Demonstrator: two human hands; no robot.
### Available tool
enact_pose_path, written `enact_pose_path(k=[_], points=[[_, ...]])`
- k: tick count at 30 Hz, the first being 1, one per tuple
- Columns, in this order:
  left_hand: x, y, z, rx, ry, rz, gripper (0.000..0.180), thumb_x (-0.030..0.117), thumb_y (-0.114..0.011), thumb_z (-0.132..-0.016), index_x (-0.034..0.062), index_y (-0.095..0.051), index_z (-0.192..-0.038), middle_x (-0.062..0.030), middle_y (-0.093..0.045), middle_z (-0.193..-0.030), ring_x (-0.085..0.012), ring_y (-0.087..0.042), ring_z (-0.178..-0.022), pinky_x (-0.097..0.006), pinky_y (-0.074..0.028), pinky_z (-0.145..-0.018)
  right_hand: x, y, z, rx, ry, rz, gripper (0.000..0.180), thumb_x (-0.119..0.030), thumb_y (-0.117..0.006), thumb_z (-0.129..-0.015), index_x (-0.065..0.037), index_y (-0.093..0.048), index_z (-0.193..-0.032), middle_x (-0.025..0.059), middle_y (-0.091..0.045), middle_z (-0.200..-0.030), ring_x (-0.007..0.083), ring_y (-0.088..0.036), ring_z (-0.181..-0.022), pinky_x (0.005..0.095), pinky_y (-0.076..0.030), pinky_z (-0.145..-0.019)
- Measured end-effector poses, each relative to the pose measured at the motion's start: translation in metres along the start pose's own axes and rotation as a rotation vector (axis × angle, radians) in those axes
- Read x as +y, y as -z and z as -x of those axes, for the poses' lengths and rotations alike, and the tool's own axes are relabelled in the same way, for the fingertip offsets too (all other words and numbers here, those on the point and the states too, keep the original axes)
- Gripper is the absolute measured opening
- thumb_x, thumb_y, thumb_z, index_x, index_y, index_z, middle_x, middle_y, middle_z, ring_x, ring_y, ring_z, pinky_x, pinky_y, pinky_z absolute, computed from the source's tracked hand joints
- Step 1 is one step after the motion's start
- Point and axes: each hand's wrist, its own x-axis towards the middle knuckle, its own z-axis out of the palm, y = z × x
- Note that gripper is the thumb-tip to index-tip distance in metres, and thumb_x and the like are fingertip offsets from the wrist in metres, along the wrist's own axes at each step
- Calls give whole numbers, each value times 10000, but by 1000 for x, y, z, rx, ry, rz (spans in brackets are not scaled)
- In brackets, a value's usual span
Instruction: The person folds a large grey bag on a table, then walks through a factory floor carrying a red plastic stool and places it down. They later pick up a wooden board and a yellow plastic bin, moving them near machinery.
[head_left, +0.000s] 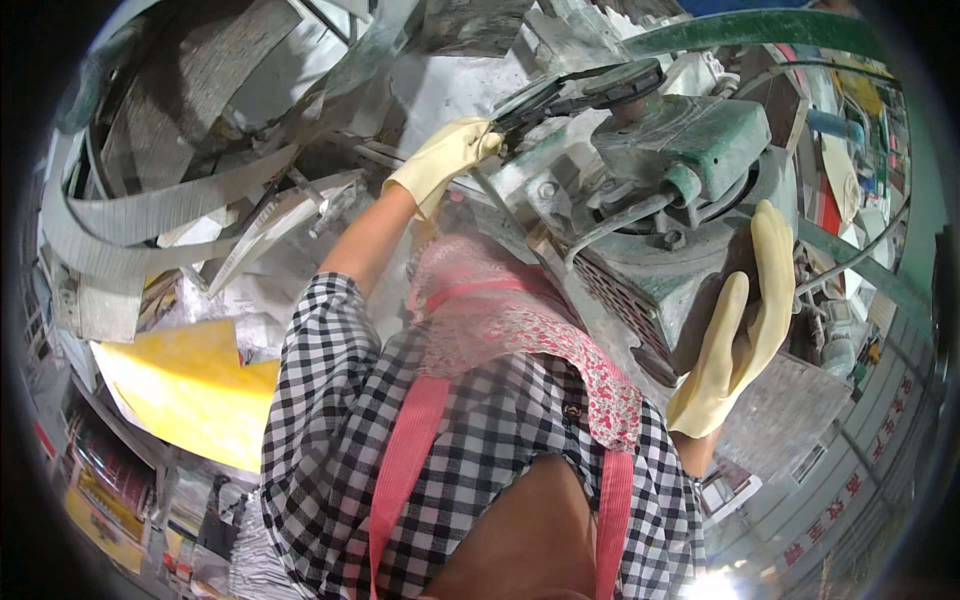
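Observation:
Pale yellow rubber gloves cover both of my hands. My left hand (447, 163) has its fingers curled at the near end of a dark belt-like band (528, 106); what lies inside the grip is hidden. To its right stands a dusty grey-green electric motor (640, 255) with a green terminal box (715, 150) and a grey cable (622, 222). A dark round pulley (622, 85) sits just beyond the box. My right hand (745, 320) is beside the motor's right side, thumb and fingers stretched out and apart. Whether its palm touches the housing I cannot tell.
Wide grey curved straps (180, 205) and a weathered board (180, 105) fill the left. A bright yellow sheet (190, 390) lies below them. A green curved bar (760, 32) crosses the far right. A grey flat panel (785, 410) is near my right wrist.

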Motion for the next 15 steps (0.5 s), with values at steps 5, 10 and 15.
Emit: enact_pose_path(k=[5,10,15], points=[[37,5,-16,5,-70,-18,389,356,-561,-998,30,-675,-818,-169,-619,-776,-353,-620,-795,-445,-480,-724,5,-3,4,42,3,-49,401,-60,-557,-939,72,-620,-1313,245,-608,-1374,390,-508,-1370,490,-300,-1190],[92,36,-37,-65,-61,159,311,343,-657,-966,54,-715,-867,-90,-704,-807,-174,-672,-771,-356,-498,-718,3,-6,7,39,-52,-67,396,-49,-549,-943,74,-619,-1313,232,-612,-1376,377,-512,-1367,476,-308,-1186],[127,72,-62,-270,150,685,188,189,-700,-964,63,-684,-825,29,-617,-728,-57,-548,-667,-252,-428,-606,2,-12,5,6,-31,-31,382,-25,-540,-950,75,-617,-1310,224,-611,-1380,368,-518,-1360,454,-321,-1178]])
